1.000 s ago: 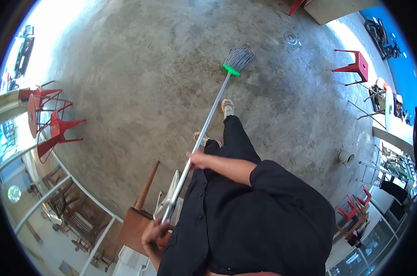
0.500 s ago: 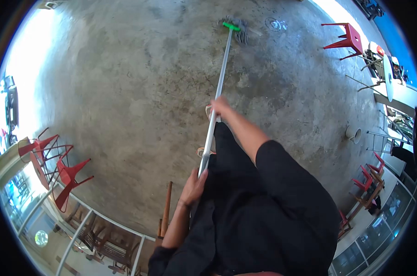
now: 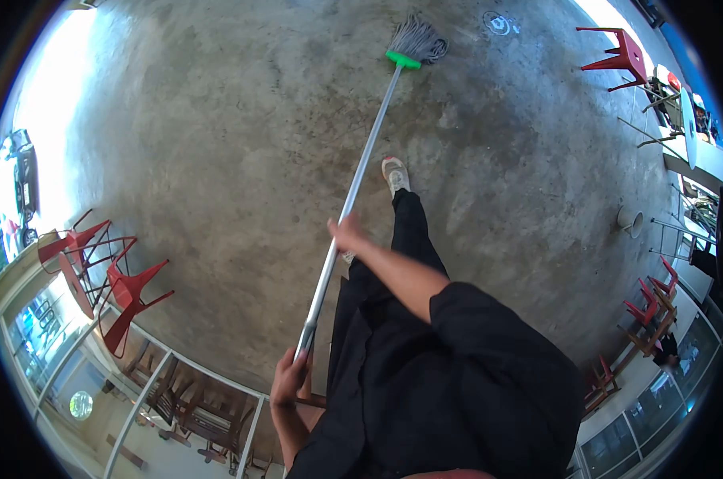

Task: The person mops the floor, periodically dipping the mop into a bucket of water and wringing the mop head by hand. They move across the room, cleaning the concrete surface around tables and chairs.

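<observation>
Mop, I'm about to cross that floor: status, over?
Left hand gripping pole low, right hand farther up. Grey mop head ahead on floor. Shoe beside pole; red stool off right.

Head-worn view, facing forward and steeply down.

Mop (image 3: 416,40): one (by my count)
My hands (image 3: 348,234): two
Bucket (image 3: 629,221), three o'clock: one
Red stool (image 3: 634,57), two o'clock: one
</observation>
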Motion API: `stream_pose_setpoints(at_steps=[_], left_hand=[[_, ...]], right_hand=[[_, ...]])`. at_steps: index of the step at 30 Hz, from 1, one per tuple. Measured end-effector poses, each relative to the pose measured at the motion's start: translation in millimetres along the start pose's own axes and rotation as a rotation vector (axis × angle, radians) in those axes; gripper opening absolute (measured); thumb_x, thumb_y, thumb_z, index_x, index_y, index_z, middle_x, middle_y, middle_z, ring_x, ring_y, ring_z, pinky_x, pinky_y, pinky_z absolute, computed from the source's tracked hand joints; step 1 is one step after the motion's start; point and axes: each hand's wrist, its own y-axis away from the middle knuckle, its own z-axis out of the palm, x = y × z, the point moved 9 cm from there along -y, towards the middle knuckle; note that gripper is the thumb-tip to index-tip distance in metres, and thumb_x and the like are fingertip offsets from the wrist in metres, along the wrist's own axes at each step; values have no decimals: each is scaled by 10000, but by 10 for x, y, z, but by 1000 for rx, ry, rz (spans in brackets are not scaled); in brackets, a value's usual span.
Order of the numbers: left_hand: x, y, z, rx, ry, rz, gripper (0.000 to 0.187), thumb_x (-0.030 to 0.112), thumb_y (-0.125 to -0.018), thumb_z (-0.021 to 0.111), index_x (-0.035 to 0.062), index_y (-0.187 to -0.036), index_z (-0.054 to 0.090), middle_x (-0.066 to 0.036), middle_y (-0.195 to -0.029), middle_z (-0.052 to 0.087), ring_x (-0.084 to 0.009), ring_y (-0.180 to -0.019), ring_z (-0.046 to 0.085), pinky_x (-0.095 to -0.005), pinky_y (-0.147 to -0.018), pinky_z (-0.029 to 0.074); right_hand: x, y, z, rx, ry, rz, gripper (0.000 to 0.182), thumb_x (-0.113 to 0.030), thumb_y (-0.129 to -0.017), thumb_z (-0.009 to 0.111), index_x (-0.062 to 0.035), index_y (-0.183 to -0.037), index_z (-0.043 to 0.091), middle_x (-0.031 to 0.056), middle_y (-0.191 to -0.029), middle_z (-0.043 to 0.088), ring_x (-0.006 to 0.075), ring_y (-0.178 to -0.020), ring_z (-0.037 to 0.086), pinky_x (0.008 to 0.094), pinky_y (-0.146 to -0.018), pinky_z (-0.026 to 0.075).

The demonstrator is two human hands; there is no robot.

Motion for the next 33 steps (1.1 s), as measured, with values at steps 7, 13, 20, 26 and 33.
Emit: stream_pose_setpoints(at_steps=[7, 13, 20, 26, 33], left_hand=[[-2190, 1429, -1646, 103, 152, -127, 206, 293, -917, 550, 94, -929, 599, 50, -542, 435, -34, -408, 338, -208, -369, 222], [-1760, 1114, -1660, 12, 37, -120, 276, 322, -948, 511, 74, -1016, 612, 46, -543, 428, -40, -388, 331, -202, -352, 224], [274, -103, -590, -115, 0, 49, 298, 372, -962, 473, 86, -929, 553, 44, -552, 416, -55, -391, 357, -214, -349, 260], [2258, -1126, 699, -328, 92, 166, 368, 431, -955, 466, 71, -978, 536, 10, -516, 435, -75, -332, 357, -233, -314, 264], [2565, -1203, 698, -264, 188, 186, 348, 415, -954, 485, 72, -944, 539, 37, -576, 418, -51, -392, 328, -208, -355, 243]], right_hand=[[414, 2477, 2004, -727, -32, 213, 811, -290, -825, 629, 271, -1181, 164, 224, -748, 613, 263, -495, 634, 360, -401, 544], [221, 2132, 1879, -407, -8, 176, 577, -247, -772, 609, 216, -1036, 387, 216, -697, 616, 260, -510, 646, 354, -474, 545], [-640, -82, 337, 229, 39, 6, 558, -333, -751, 676, 80, -1052, 452, 277, -1036, 584, 372, -1017, 592, 443, -854, 469], [-1768, -1281, -985, 108, -434, -15, 391, -294, -861, 552, 84, -947, 498, 152, -681, 615, 269, -531, 634, 400, -466, 519], [-2132, -1781, -1285, 50, 49, 9, 345, -258, -815, 541, 84, -805, 584, 176, -637, 631, 238, -498, 627, 375, -436, 511]])
